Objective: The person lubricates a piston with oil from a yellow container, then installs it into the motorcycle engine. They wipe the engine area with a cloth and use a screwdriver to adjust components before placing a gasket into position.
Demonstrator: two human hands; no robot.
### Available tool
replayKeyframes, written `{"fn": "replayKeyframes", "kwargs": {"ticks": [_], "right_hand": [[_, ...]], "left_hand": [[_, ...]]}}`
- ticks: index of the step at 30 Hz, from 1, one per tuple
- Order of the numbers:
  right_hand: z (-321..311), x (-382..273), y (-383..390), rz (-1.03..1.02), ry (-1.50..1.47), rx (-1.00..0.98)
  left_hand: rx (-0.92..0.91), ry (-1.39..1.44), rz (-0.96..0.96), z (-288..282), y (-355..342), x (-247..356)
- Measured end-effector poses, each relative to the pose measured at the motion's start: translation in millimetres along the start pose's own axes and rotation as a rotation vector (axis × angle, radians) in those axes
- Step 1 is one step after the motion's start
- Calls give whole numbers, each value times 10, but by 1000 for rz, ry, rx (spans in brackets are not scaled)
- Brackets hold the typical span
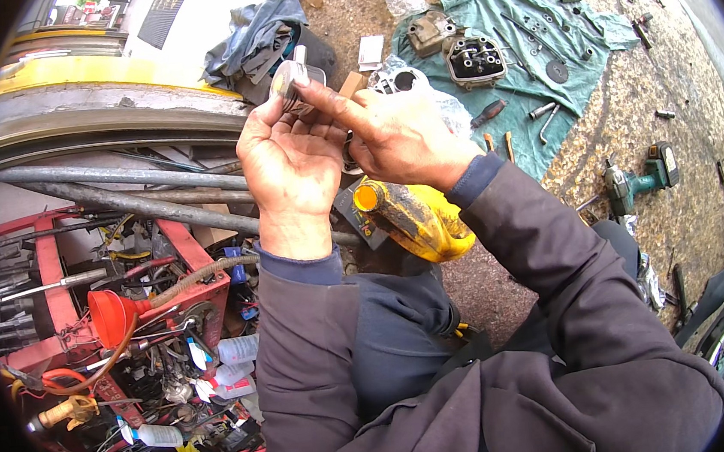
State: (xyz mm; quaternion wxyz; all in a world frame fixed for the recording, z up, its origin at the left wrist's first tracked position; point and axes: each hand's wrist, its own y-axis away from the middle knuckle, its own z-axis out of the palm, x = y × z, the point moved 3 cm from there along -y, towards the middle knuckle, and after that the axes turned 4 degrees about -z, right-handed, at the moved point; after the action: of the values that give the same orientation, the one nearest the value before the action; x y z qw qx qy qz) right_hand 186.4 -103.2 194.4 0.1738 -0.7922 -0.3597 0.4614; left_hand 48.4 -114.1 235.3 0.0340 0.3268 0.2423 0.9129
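My left hand (292, 159) is raised, palm up, with its thumb and fingers closed on a small round metal part (282, 80), which looks like an engine piston. My right hand (406, 136) reaches across from the right. Its index fingertip touches the upper side of that part, while the other fingers curl in. A curved metallic edge (348, 153) shows by the curled fingers; what it belongs to is hidden. Just below the hands stands a dirty yellow jug (420, 221) with an open round spout.
A green cloth (574, 87) on the ground at right bears a cylinder head (475, 61), bolts and a screwdriver (488, 113). A cordless power tool (642, 177) lies nearer. At left are metal pipes (134, 179), a red tool rack (55, 279), a red funnel (112, 318) and several spray bottles.
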Motion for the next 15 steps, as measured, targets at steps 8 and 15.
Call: {"fn": "replayKeyframes", "kwargs": {"ticks": [8,15], "right_hand": [[-10,11,-30,-38,55,35],[24,63,-28,-42,-85,150]], "left_hand": [[24,21,-4,26,-23,-28],[2,47,-44,78,31,-41]]}}
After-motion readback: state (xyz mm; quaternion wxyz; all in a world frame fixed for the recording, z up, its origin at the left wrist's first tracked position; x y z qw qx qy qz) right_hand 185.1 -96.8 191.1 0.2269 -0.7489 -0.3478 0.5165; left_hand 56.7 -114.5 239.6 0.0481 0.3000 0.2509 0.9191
